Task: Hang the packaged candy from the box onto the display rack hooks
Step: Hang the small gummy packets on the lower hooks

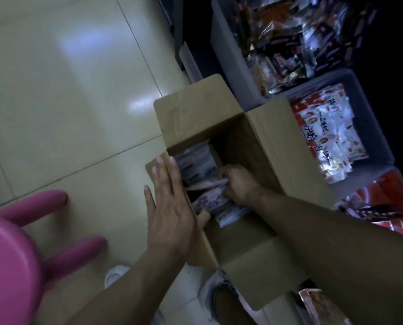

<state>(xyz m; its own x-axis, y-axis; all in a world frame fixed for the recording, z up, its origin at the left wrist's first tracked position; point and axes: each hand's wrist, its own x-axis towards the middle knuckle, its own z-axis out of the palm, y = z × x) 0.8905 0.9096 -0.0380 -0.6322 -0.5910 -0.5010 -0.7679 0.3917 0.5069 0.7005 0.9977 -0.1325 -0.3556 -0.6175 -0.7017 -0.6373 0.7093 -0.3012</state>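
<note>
An open cardboard box [266,146] stands on the tiled floor, its flaps folded outward. Inside lie several candy packets [211,201], pink-and-white on top, with a grey-white stack [195,160] behind them. My right hand [239,184] reaches down into the box and its curled fingers grip the top packets. My left hand [170,202] lies flat with straight fingers on the box's left wall and flap, thumb hooked over the rim. No display rack or hooks are in view.
A pink plastic stool [10,266] stands at the lower left. Grey bins of snack packets [322,127] line the right side, with a darker-filled bin [296,41] above. A shoe [116,275] shows below the box. Pale floor tiles [67,102] fill the left.
</note>
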